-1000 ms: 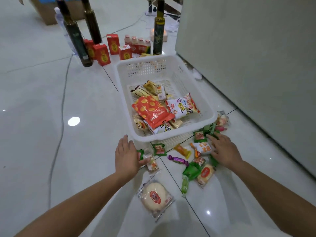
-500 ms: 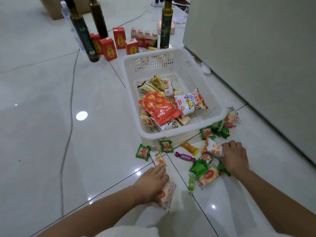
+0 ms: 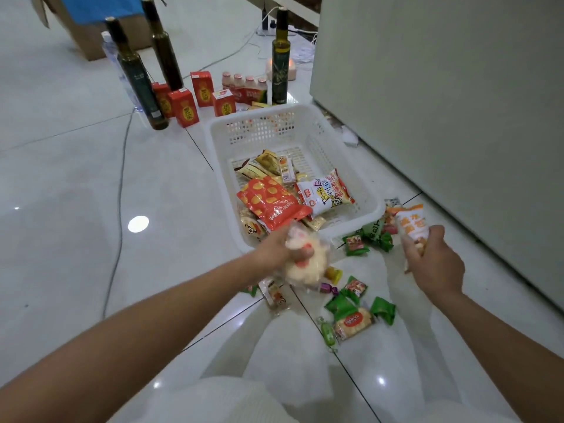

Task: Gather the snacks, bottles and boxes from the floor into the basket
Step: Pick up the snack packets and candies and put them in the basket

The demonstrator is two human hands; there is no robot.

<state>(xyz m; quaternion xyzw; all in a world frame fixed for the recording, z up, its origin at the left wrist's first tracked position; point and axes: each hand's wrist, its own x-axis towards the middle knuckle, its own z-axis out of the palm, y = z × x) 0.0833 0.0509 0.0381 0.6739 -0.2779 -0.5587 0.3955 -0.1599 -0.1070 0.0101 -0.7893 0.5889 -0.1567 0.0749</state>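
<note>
Your left hand (image 3: 274,252) gripped a round wrapped cake (image 3: 305,270), fingers curled, at frame centre over the near rim of the white basket (image 3: 259,113). Your right hand (image 3: 435,264) clutched an orange-white snack packet (image 3: 412,222), centre-right.

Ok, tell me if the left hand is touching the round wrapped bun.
Touching. The head view shows the left hand gripping the wrapped bun, held up beside the basket.
</note>
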